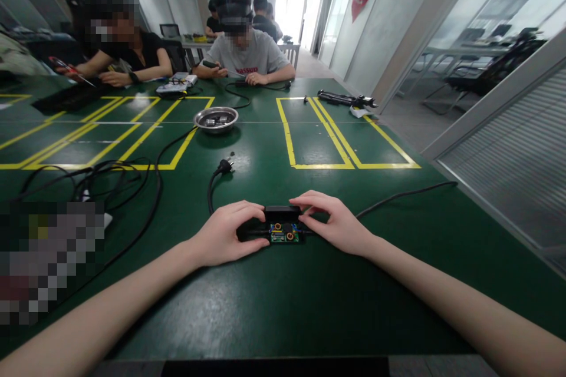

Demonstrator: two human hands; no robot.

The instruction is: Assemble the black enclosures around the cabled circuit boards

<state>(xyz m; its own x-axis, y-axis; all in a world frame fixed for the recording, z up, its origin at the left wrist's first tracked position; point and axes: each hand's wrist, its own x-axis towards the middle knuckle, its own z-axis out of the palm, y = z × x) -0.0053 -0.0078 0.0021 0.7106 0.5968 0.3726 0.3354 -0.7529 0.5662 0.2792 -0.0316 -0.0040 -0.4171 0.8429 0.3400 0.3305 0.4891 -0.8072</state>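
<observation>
A small black power adapter (pixel 283 225) lies opened on the green table, its green circuit board with copper coils showing. My left hand (pixel 227 234) grips its left end with curled fingers. My right hand (pixel 333 222) pinches its right end, fingers curled over the black casing. A black cable runs from the adapter's left side up to a plug (pixel 224 166). Another cable (pixel 407 194) leads off to the right.
A metal bowl (pixel 216 119) with small parts stands farther back. Tangled black cables (pixel 110 179) lie at the left. Yellow tape lines (pixel 292 141) mark the green table (pixel 283 306). Two people sit across at the far edge holding tools. A black tool (pixel 342 99) lies at the back right.
</observation>
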